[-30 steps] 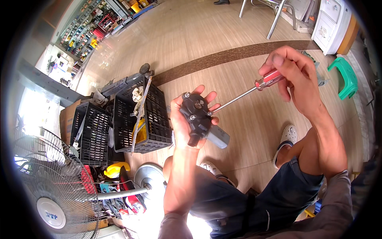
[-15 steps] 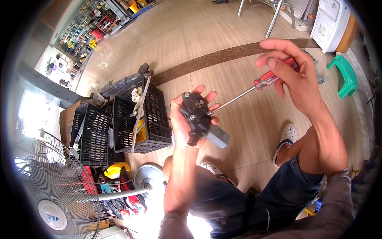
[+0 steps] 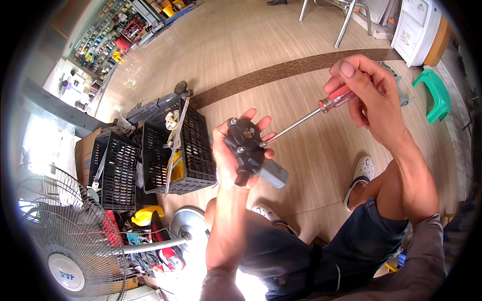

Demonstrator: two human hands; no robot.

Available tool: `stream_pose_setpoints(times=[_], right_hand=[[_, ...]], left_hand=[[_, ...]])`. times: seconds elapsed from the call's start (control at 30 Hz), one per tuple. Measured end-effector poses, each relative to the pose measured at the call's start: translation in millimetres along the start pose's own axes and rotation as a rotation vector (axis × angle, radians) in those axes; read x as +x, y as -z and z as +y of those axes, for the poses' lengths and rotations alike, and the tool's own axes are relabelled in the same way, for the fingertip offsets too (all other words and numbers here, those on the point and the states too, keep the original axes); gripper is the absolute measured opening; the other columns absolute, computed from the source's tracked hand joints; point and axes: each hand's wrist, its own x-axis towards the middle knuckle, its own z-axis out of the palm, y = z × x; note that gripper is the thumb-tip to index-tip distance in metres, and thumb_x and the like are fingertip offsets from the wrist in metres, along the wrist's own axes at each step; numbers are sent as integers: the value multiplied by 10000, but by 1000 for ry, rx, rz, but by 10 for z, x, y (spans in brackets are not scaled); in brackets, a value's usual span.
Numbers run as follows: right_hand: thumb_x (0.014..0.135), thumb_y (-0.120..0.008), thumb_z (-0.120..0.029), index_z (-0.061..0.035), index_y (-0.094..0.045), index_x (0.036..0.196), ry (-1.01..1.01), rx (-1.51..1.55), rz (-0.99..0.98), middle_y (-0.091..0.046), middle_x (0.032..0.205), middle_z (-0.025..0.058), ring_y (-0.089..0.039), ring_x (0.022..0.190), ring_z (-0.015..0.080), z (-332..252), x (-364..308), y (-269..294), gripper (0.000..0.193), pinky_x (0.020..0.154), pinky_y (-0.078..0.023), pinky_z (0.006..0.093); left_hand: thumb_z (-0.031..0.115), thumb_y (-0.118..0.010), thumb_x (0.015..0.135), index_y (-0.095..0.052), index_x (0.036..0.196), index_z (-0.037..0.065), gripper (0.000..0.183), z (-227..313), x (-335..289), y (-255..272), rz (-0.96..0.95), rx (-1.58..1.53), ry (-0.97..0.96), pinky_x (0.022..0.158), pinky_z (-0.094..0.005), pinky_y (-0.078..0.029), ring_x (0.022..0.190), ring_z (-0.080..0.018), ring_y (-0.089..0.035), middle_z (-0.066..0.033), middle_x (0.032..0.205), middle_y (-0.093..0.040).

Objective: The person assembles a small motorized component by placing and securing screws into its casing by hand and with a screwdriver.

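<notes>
In my left hand (image 3: 226,159) rests a small electric motor unit (image 3: 247,143) with a round black housing, several silver screws on its face and a grey cylindrical body sticking out at lower right. My fingers wrap round it from beneath. My right hand (image 3: 371,90) grips the red and clear handle of a screwdriver (image 3: 297,123) between thumb and fingers. The shaft slants down to the left, and its tip meets a screw at the housing's right edge. Part of the handle is hidden by my fingers.
Two black plastic crates (image 3: 193,145) with parts inside stand at left. A standing fan (image 3: 70,251) is at lower left, beside a pile of tools. On the right are a green stool (image 3: 433,95) and a white cabinet (image 3: 414,30); a metal-legged chair (image 3: 346,25) stands far back.
My right hand's fingers have shifted round the handle, with the thumb now higher. The motor unit and my left hand have moved slightly to the left; the screwdriver tip is still at the same screw.
</notes>
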Motion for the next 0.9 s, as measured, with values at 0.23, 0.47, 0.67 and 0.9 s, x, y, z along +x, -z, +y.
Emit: stream_pose_setpoints(times=[0.23,0.47,0.67,0.9], right_hand=[[980,-555,-117,-13,-615,1101,47,-2,92,-699,870,71,-550,535,28,14,-9,-79,170,408,-337,191],[975,-591,-123,-10,-602,1113,28,32,140,-689,878,69,-581,559,45,-5,4,-128,179,407,-330,192],[976,-606,-130,-13,-604,1124,-37,39,54,-687,845,69,-557,512,53,1,24,-81,189,396,-336,201],[991,-582,-146,-21,-634,1123,68,-5,172,-695,834,74,-557,501,64,1,32,-76,189,398,-347,210]], left_hand=[[480,-470,919,-555,1293,38,585,14,-22,6,3,-4,-2,605,-391,-540,916,-314,-626,-240,1223,-618],[524,-418,920,-546,1291,82,590,8,10,22,8,17,26,619,-404,-524,970,-344,-609,-186,1183,-633],[520,-421,920,-553,1286,85,583,17,6,28,5,27,26,620,-405,-523,969,-344,-607,-184,1185,-635],[481,-464,917,-553,1297,43,586,5,12,45,-7,-10,3,604,-397,-546,993,-340,-641,-243,1260,-597]])
